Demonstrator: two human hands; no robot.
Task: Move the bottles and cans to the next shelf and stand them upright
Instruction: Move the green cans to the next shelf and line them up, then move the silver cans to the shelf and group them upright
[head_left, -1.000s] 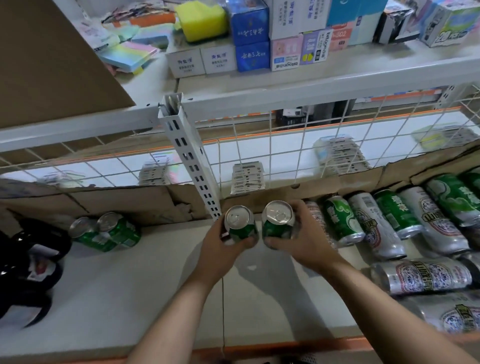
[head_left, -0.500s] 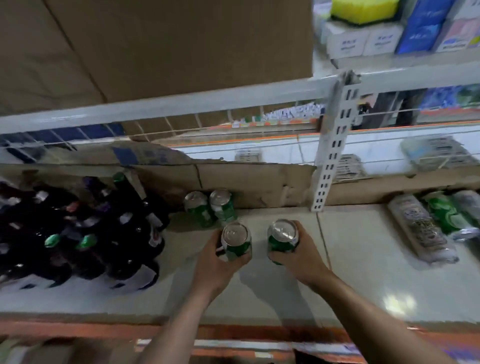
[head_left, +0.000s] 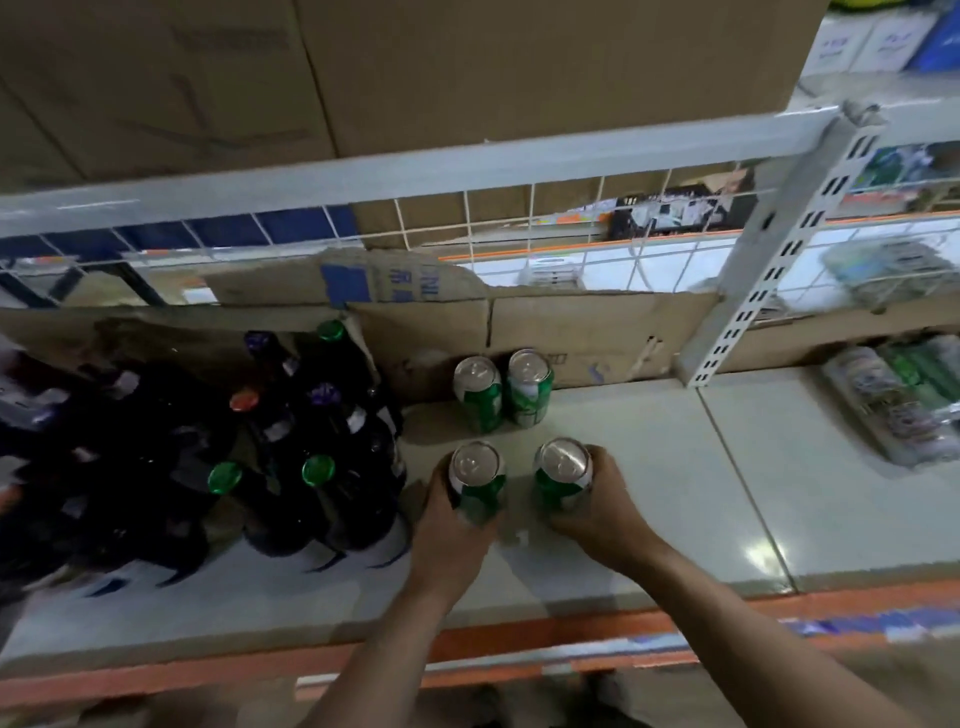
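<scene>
My left hand (head_left: 451, 525) grips an upright green can (head_left: 477, 480). Beside it my right hand (head_left: 602, 512) grips a second upright green can (head_left: 562, 478). Both cans are low over the white shelf (head_left: 649, 467), just in front of two green cans (head_left: 501, 387) that stand upright against the cardboard at the back. A group of dark bottles (head_left: 291, 447) with green, red and purple caps stands to the left of my left hand. At the far right, on the neighbouring shelf, several cans (head_left: 898, 400) lie on their sides, blurred.
A white perforated upright post (head_left: 769, 280) divides the two shelves at the back right. Torn cardboard (head_left: 571, 332) lines the rear under a wire grid. A large cardboard box (head_left: 415, 78) sits on the shelf above. An orange strip (head_left: 519, 639) marks the front edge.
Both hands have carried their cans leftwards from the right shelf, past the post, to just in front of the two standing cans. The view has swung left, bringing the bottles in.
</scene>
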